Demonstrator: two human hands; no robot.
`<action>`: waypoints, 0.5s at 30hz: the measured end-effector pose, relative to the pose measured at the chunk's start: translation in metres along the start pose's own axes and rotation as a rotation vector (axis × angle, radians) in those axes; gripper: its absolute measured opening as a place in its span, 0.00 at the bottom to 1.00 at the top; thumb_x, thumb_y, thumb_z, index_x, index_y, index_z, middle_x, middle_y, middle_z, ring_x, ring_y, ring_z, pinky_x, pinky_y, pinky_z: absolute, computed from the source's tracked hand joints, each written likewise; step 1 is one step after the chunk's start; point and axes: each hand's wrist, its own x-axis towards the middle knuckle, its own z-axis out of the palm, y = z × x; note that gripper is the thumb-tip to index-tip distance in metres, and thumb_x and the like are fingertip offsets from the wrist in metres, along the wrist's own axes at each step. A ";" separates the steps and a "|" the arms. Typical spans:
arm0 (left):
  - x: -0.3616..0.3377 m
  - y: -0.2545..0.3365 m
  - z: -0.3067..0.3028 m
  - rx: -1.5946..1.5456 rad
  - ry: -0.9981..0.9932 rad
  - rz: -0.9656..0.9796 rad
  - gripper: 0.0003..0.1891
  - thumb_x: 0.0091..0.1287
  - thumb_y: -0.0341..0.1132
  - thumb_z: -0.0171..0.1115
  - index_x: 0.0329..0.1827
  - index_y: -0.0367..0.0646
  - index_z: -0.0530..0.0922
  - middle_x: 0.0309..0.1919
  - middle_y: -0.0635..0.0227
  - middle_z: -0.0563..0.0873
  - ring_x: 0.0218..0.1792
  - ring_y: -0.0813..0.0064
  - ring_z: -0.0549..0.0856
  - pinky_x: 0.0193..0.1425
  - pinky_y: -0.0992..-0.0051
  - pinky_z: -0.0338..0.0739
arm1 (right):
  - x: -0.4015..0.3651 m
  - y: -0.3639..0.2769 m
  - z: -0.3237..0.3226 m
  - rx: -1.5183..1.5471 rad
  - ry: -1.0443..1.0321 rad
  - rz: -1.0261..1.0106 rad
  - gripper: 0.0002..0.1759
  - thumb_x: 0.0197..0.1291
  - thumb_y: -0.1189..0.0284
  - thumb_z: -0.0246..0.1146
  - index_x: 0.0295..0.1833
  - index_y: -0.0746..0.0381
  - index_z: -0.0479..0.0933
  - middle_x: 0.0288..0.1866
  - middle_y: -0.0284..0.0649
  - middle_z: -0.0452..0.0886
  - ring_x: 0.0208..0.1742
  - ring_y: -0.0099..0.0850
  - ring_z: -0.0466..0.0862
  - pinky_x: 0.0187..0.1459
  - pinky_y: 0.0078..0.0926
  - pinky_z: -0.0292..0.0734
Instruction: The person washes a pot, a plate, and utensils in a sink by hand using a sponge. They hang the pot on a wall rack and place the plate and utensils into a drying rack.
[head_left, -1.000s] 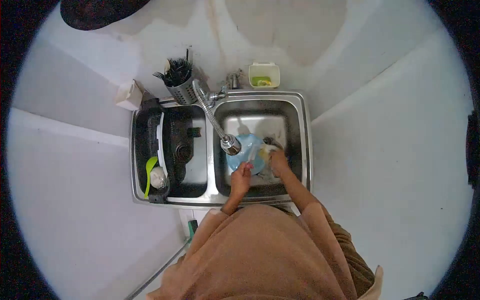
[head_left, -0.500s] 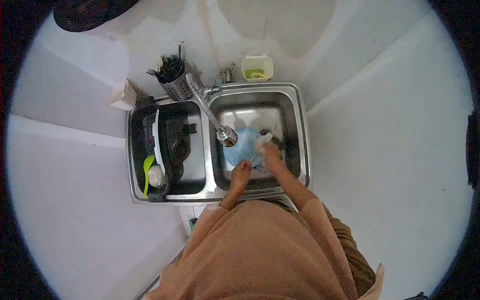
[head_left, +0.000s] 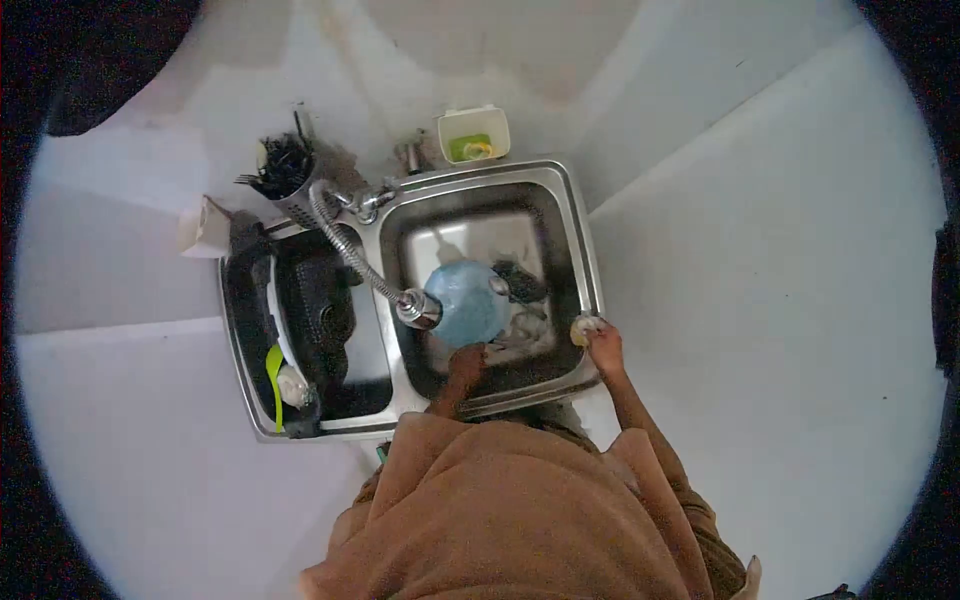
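Two hands at the sink (head_left: 583,240), the work partway, I judge.
I see the right hand (head_left: 606,352) gripping a pale sponge (head_left: 580,331) by the rim; the blue dish (head_left: 462,302) and a dark clump (head_left: 521,283) lie in the right basin (head_left: 510,222), seemingly left to finish — whether the left hand (head_left: 465,368) grasps anything, I cannot tell; its fingers blur.

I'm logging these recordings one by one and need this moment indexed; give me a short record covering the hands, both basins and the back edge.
Left hand: at the near edge of the blue round dish; grip unclear
Right hand: holds a pale sponge-like item at the right rim
Right basin: blue dish, dark clump
Left basin: lime-green utensil
Back edge: cutlery holder, open pale container
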 end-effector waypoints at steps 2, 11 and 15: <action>0.007 0.005 -0.001 -0.008 -0.074 -0.178 0.15 0.56 0.38 0.57 0.44 0.42 0.76 0.33 0.56 0.80 0.36 0.60 0.80 0.38 0.60 0.74 | 0.013 0.074 0.013 -0.322 0.074 -0.324 0.13 0.50 0.73 0.58 0.43 0.64 0.77 0.35 0.46 0.80 0.35 0.40 0.80 0.39 0.36 0.74; -0.024 -0.024 0.035 0.178 0.079 -0.030 0.13 0.61 0.37 0.51 0.44 0.40 0.75 0.36 0.51 0.79 0.40 0.51 0.78 0.46 0.59 0.73 | 0.092 0.040 0.132 -0.890 -0.232 -0.284 0.14 0.48 0.66 0.58 0.40 0.61 0.74 0.33 0.47 0.79 0.36 0.40 0.80 0.38 0.39 0.76; -0.040 -0.002 0.009 0.140 0.179 0.021 0.13 0.62 0.37 0.49 0.45 0.41 0.75 0.36 0.50 0.79 0.41 0.50 0.78 0.49 0.59 0.72 | 0.100 0.027 0.139 -1.074 -0.361 -0.411 0.16 0.47 0.65 0.59 0.41 0.61 0.74 0.35 0.44 0.79 0.38 0.41 0.80 0.40 0.42 0.75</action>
